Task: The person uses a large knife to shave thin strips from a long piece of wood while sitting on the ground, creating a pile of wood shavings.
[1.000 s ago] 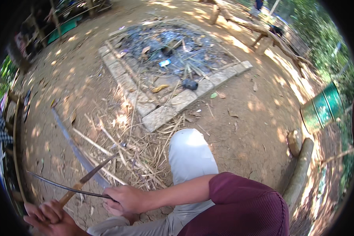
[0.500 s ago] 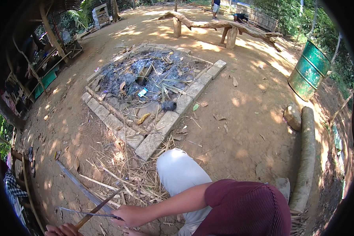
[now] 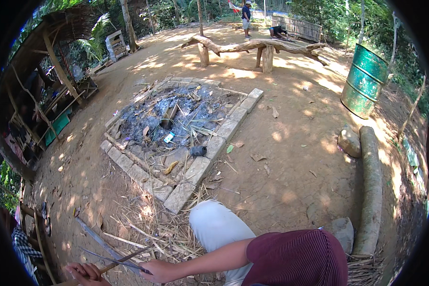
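Note:
My right hand, at the lower edge, is closed round the handle of a knife whose thin blade points left. That blade lies across a slender brown stick. Fingers curled, my left hand grips the stick near its lower left end; part of this hand is cut off by the picture's edge. Beyond both hands a machete with a long grey blade lies on the ground, its handle end farthest away. Dry straw and split pieces are scattered beside it, near my bent knee.
Ahead is a fire pit edged with blocks, holding ash and a dark can. A log, a rock and a green drum stand right. Behind are a rough wooden bench and two people. A shelter stands left.
The view has tilted up, so the scene sits lower. The knife blade now slants more steeply across the stick, and more of my left hand's fingers show.

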A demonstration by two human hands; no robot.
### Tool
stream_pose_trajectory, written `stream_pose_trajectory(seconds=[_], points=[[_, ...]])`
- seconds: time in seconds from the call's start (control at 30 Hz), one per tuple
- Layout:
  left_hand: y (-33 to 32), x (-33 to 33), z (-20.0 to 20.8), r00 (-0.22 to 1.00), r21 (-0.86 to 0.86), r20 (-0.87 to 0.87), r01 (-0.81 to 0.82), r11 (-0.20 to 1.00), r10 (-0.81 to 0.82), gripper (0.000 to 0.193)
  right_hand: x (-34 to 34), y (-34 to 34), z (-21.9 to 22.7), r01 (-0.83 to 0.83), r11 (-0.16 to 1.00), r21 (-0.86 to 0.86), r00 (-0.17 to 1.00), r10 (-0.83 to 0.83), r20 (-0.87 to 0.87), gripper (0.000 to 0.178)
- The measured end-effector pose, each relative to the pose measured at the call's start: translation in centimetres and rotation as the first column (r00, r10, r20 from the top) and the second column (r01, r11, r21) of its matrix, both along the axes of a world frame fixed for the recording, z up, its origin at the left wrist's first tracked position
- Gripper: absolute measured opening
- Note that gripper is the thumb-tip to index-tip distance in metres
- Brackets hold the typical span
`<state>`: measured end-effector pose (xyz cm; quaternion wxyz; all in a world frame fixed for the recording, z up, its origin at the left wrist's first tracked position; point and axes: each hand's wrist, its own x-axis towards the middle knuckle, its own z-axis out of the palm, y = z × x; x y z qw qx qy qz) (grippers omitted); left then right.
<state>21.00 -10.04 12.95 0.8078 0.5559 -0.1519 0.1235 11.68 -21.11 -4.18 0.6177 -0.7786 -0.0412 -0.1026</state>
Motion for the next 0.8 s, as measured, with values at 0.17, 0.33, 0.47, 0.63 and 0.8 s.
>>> stream_pose_trajectory(seconds=[0.17,0.33,0.47,0.63,0.8], points=[[-2.7,-0.3,1.5,0.989,-0.003,-0.118,0.088,0.996,-0.088,0.036,-0.4,0.1,0.3,0.058,0.99,0.132,0.998,-0.055,-0.028,0.026],[-1.7,2.7,1.1,0.992,-0.022,-0.002,0.126,0.992,-0.126,0.036,-0.1,-0.6,-1.2,0.048,0.998,0.043,0.999,-0.048,-0.003,0.026],[-1.6,2.0,2.0,0.985,-0.115,-0.133,-0.13,0.985,0.115,0.039,0.4,-0.9,-2.0,-0.03,0.999,-0.029,0.999,0.029,-0.022,0.028],[0.5,1.6,1.8,0.994,-0.016,0.106,-0.004,1.0,0.006,0.043,1.2,-0.3,-2.7,-0.071,0.995,-0.067,0.997,0.07,-0.02,0.029],[0.3,1.2,2.2,0.988,-0.02,0.114,-0.098,0.995,0.1,0.043,0.9,0.5,-1.3,0.021,0.997,-0.072,0.991,-0.011,0.132,0.028]])
